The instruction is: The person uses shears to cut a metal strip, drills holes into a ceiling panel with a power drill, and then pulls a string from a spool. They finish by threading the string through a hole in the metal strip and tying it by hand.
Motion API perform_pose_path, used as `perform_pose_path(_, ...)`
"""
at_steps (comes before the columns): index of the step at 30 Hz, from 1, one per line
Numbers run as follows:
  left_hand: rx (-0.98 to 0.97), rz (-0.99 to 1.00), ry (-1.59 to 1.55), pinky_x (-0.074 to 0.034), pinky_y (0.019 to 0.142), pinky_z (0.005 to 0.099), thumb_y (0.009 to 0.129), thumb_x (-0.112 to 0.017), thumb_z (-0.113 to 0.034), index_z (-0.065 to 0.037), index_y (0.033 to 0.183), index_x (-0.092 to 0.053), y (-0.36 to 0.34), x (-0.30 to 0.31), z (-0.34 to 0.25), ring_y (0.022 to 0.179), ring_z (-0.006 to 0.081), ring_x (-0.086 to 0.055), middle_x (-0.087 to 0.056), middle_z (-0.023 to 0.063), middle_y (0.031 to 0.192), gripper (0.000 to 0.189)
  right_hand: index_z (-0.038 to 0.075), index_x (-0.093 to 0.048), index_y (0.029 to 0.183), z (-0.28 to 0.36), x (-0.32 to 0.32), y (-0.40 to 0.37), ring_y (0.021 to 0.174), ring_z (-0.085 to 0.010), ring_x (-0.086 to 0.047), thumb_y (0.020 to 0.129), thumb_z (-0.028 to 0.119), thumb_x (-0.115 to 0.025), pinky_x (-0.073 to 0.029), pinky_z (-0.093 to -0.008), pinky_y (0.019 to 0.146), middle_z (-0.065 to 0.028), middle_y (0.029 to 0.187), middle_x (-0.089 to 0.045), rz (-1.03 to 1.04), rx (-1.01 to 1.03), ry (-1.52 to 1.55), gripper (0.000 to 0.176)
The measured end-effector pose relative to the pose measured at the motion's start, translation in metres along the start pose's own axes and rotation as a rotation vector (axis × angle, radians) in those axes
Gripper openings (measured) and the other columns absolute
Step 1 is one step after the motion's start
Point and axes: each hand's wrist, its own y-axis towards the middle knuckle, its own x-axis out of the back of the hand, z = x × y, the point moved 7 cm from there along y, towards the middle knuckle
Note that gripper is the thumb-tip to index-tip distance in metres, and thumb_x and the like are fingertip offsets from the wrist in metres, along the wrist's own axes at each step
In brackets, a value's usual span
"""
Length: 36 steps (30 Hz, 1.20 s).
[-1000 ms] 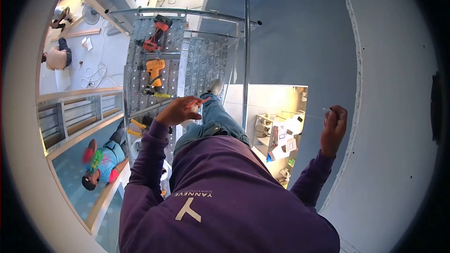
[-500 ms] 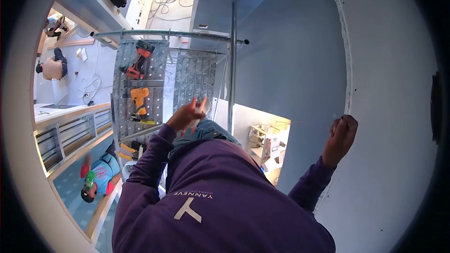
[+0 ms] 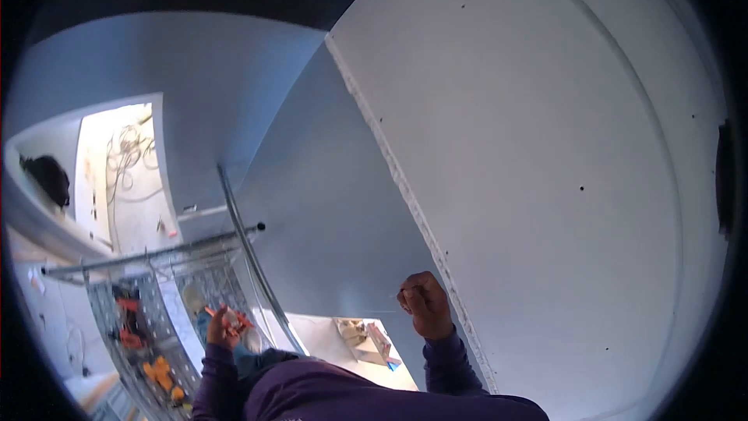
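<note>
My left hand [image 3: 223, 329] is low in the view, fingers closed around an orange-and-white object [image 3: 234, 320] that looks like a small reel; its kind is not clear. Farther right and higher, my right hand [image 3: 427, 308] is curled shut beside the rough white edge [image 3: 397, 175] of a large pale board. A faint thin string [image 3: 370, 311] shows just left of this hand, and its end seems pinched in the fingers. How the string runs between both hands cannot be made out.
Below left stands a metal scaffold with a perforated deck [image 3: 167, 304], a rail [image 3: 179, 249] and an upright pole [image 3: 249, 245]. A red drill [image 3: 131, 323] and a yellow drill [image 3: 158, 373] lie on it. The pale board [image 3: 530, 148] with screw dots fills the right. Cables [image 3: 128, 148] lie on the floor beyond.
My view has swung up and to the right, so the scaffold sits lower left and more board shows. Both hands keep their grip; the right one stays near the board's edge.
</note>
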Motion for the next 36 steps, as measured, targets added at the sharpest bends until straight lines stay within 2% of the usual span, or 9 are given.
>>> perform_pose_path(5, 0.036, -0.098, 0.007, -0.056, 0.084, 0.0479, 0.087, -0.071, -0.037, -0.008, 0.105, -0.058, 0.042, -0.004, -0.054, 0.093, 0.0316, -0.066, -0.065, 0.0111, 0.087, 0.037, 0.003, -0.051, 0.109, 0.027, -0.04, 0.067, 0.064, -0.0061, -0.043, 0.104, 0.008, -0.05, -0.037, -0.0237, 0.056, 0.0003, 0.076, -0.049, -0.068, 0.017, -0.108, 0.007)
perform_pose_path(9, 0.064, 0.197, 0.039, -0.055, 0.082, 0.0441, 0.086, -0.073, -0.039, -0.01, 0.1, -0.057, 0.064, -0.015, -0.118, 0.09, 0.0279, -0.065, -0.064, 0.0094, 0.089, 0.036, 0.004, -0.052, 0.107, 0.032, -0.073, 0.124, 0.063, -0.0061, -0.044, 0.105, 0.013, -0.05, -0.038, -0.0241, 0.055, 0.0005, 0.075, -0.05, -0.09, 0.062, -0.228, 0.009)
perform_pose_path(13, -0.048, 0.04, -0.007, -0.056, 0.081, 0.05, 0.088, -0.074, -0.033, -0.02, 0.145, -0.014, 0.067, -0.021, -0.189, 0.097, 0.0321, -0.062, -0.05, 0.018, 0.116, 0.084, 0.006, -0.054, 0.104, 0.055, -0.109, 0.166, 0.06, -0.0073, -0.044, 0.103, 0.012, -0.051, -0.038, -0.0238, 0.053, -0.0018, 0.077, -0.052, -0.151, 0.175, -0.185, 0.007)
perform_pose_path(14, 0.013, 0.011, 0.018, -0.056, 0.081, 0.0502, 0.089, -0.074, -0.033, -0.02, 0.146, -0.014, 0.078, -0.012, -0.199, 0.097, 0.0319, -0.062, -0.051, 0.0177, 0.115, 0.084, 0.006, -0.054, 0.104, 0.056, -0.116, 0.172, 0.059, -0.0081, -0.045, 0.102, 0.01, -0.05, -0.038, -0.0243, 0.052, -0.0029, 0.078, -0.053, -0.162, 0.188, -0.197, 0.007)
perform_pose_path(15, 0.019, 0.043, 0.028, -0.054, 0.091, 0.0468, 0.094, -0.067, -0.034, -0.006, 0.112, -0.055, 0.074, -0.022, -0.212, 0.098, 0.0284, -0.065, -0.065, 0.0125, 0.1, 0.035, 0.005, -0.054, 0.105, 0.058, -0.121, 0.175, 0.058, -0.0085, -0.045, 0.102, 0.009, -0.05, -0.038, -0.0248, 0.051, -0.0037, 0.078, -0.053, -0.182, 0.249, -0.193, 0.006)
perform_pose_path(16, 0.073, 0.142, 0.067, -0.052, 0.095, 0.0483, 0.094, -0.066, -0.032, -0.005, 0.107, -0.058, 0.071, -0.037, -0.226, 0.099, 0.0286, -0.065, -0.066, 0.0129, 0.099, 0.031, 0.005, -0.054, 0.105, 0.056, -0.124, 0.179, 0.058, -0.0086, -0.046, 0.102, 0.009, -0.049, -0.037, -0.0248, 0.051, -0.004, 0.078, -0.054, -0.189, 0.228, -0.242, 0.006)
perform_pose_path(18, -0.014, -0.184, 0.074, -0.051, 0.099, 0.0503, 0.096, -0.063, -0.034, -0.004, 0.119, -0.052, 0.063, -0.055, -0.251, 0.102, 0.0306, -0.065, -0.065, 0.0161, 0.099, 0.04, 0.006, -0.054, 0.106, 0.05, -0.131, 0.188, 0.058, -0.0089, -0.046, 0.102, 0.009, -0.05, -0.037, -0.0249, 0.05, -0.0043, 0.077, -0.053, -0.162, 0.247, -0.195, 0.006)
perform_pose_path(30, -0.161, -0.102, 0.359, -0.053, 0.097, 0.0568, 0.098, -0.062, -0.024, 0.002, 0.132, -0.036, 0.158, -0.075, -0.285, 0.104, 0.0382, -0.062, -0.056, 0.0241, 0.111, 0.05, 0.006, -0.055, 0.106, 0.044, -0.176, 0.283, 0.071, -0.0194, -0.066, 0.102, 0.018, -0.056, -0.049, -0.0278, 0.056, -0.0187, 0.089, -0.069, -0.005, 0.226, 0.372, 0.013)
perform_pose_path(36, 0.019, -0.255, -0.171, -0.054, 0.097, 0.058, 0.098, -0.061, -0.024, 0.001, 0.139, -0.027, 0.181, -0.099, -0.294, 0.112, 0.0434, -0.058, -0.049, 0.0284, 0.121, 0.059, 0.003, -0.054, 0.115, 0.057, -0.22, 0.327, 0.077, -0.0178, -0.069, 0.097, -0.003, -0.05, -0.051, -0.028, 0.058, -0.0223, 0.101, -0.071, 0.427, 0.428, 0.334, 0.019)
